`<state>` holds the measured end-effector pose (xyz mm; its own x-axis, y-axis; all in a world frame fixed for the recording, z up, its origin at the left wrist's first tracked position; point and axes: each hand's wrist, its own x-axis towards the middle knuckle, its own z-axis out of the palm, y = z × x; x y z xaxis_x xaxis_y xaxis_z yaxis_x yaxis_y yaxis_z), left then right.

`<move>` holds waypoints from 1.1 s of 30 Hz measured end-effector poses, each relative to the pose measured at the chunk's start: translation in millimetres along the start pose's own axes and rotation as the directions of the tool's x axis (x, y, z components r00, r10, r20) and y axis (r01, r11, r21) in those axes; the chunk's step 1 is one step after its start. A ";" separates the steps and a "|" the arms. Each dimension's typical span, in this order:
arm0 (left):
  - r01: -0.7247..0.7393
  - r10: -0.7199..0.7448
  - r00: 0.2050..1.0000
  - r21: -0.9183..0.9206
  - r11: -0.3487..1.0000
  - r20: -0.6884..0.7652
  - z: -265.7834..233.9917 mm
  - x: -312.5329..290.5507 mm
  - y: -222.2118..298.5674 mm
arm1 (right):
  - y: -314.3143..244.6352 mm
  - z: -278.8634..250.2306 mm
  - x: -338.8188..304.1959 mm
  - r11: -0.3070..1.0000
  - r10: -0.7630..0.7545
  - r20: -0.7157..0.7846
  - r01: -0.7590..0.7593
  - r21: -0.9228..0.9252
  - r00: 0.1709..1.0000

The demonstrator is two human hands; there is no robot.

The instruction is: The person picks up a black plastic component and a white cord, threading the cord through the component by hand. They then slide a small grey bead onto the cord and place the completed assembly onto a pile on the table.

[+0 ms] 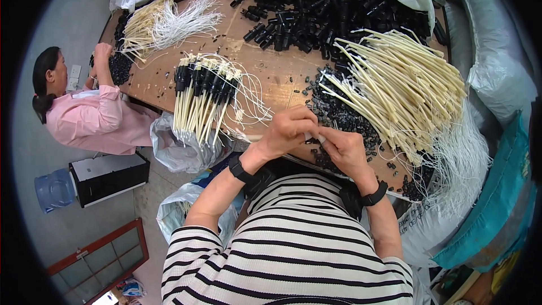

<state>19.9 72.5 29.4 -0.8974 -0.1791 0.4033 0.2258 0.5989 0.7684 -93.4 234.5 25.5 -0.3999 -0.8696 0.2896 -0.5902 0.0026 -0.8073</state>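
My left hand [289, 131] and my right hand [344, 151] meet at the near edge of the table, fingertips pinched close together. Whatever is between them is too small to make out; some white shows at the fingertips. Just beyond lie many tiny black plastic pieces [358, 121], loose on the wood. To the right, a big pile of thin cream-coloured sticks [403, 87] trails white strings [460, 161]. Left of my hands sits a bundle of similar sticks fitted with black plastic sleeves [204, 85], with loops of thin white cord beside it.
The brown wooden table [271, 76] bears a heap of black plastic sockets [333, 8] at the back. Another stick bundle [148, 25] lies far left, near a co-worker in a pink shirt [93, 116]. Plastic bags [183, 147] hang below the edge; full sacks [497, 51] stand right.
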 end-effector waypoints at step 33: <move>0.351 -0.424 0.889 -0.337 0.873 -0.172 48.4 13.0 -7.7 | 19.8 -0.2 8.8 0.657 0.639 0.059 -0.584 0.477 0.767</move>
<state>-11.8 103.3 4.7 -0.8284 -0.5476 0.1182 0.0099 0.1968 0.9804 -108.8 227.0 12.2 -0.6424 -0.6945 -0.3241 0.1808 0.2736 -0.9447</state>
